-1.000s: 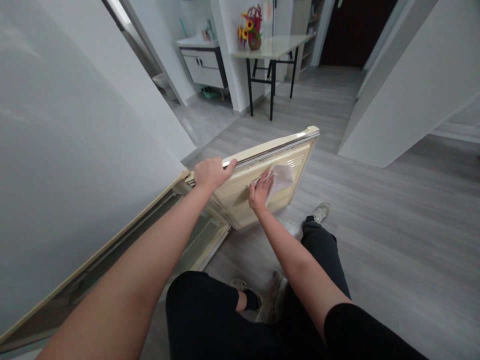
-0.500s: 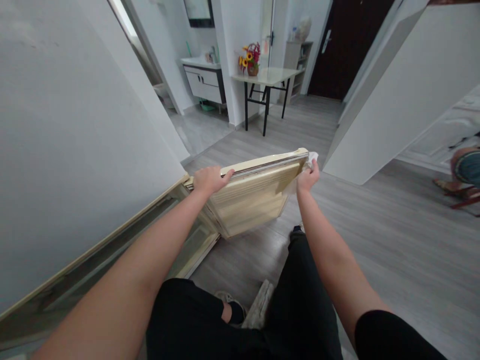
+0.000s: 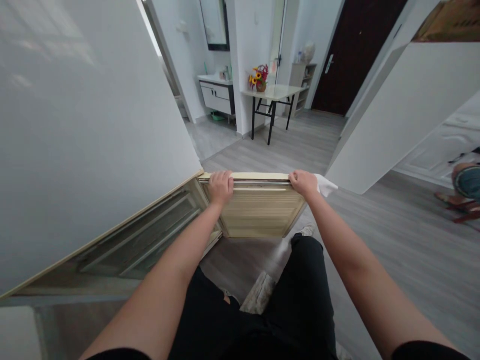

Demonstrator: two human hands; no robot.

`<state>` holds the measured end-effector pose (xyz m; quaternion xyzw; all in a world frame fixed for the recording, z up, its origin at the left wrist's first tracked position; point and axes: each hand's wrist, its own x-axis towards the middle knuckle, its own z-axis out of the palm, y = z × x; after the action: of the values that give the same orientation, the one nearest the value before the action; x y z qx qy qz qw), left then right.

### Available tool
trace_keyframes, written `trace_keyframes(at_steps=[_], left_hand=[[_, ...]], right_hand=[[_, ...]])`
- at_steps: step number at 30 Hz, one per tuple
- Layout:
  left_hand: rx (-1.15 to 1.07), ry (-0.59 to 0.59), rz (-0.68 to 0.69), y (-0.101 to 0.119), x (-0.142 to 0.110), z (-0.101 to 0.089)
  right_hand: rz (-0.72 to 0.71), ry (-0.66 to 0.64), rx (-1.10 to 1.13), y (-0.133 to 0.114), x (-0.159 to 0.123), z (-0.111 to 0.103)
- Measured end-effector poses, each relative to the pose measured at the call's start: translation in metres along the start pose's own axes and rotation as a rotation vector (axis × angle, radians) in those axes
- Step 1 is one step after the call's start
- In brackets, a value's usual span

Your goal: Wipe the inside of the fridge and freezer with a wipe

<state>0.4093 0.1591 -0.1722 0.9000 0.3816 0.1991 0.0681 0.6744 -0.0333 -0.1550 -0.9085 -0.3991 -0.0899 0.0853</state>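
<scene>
A low cream-coloured door [image 3: 262,212] with a ribbed inner face stands swung out from a cabinet-like compartment [image 3: 142,245], which has clear panels inside. It looks like a fridge door, though I cannot be sure. My left hand [image 3: 221,187] is wrapped over the door's top edge near the hinge side. At the outer end of that edge, my right hand [image 3: 303,183] is closed, with a white cloth or tissue [image 3: 326,185] poking out beyond it. How much of the cloth lies under my fingers is hidden.
A tall glossy pale panel [image 3: 93,125] rises above the compartment on my left. Ahead are a folding table [image 3: 279,92] with a flower basket [image 3: 261,80] and a vanity cabinet [image 3: 216,95]. At far right a person's leg [image 3: 465,180] shows beside a low stool.
My right hand has moved from the door's outer side edge onto its top edge, with the cloth. My left hand still grips near the hinge. The view has tilted up slightly.
</scene>
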Motion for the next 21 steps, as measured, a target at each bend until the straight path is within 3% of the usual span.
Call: trace_keyframes(at_steps=[3,7,9,11,13,17,21], left_hand=[[-0.190,-0.091,0.024,-0.004,-0.065,0.027],[-0.466,-0.404,0.024,-0.027,-0.191,0.079],[-0.602,-0.549,-0.099,-0.037,-0.250,0.106],[-0.710,-0.646,-0.221,-0.039,-0.292,0.126],[-0.766,-0.667,-0.241,-0.031,-0.313,0.139],[-0.843,-0.578,-0.287,0.008,-0.320,0.149],[-0.893,-0.479,-0.386,0.051,-0.331,0.160]], right_hand=[[-0.092,-0.043,-0.059,0.000,-0.013,-0.010],[-0.210,-0.104,-0.110,0.004,-0.020,-0.018],[-0.251,-0.159,-0.124,0.006,-0.021,-0.019],[-0.299,-0.215,-0.131,0.007,-0.022,-0.021],[-0.371,-0.285,-0.117,0.008,-0.025,-0.025],[-0.517,-0.458,-0.001,0.006,-0.041,-0.031],[-0.515,-0.522,0.038,0.000,-0.059,-0.032]])
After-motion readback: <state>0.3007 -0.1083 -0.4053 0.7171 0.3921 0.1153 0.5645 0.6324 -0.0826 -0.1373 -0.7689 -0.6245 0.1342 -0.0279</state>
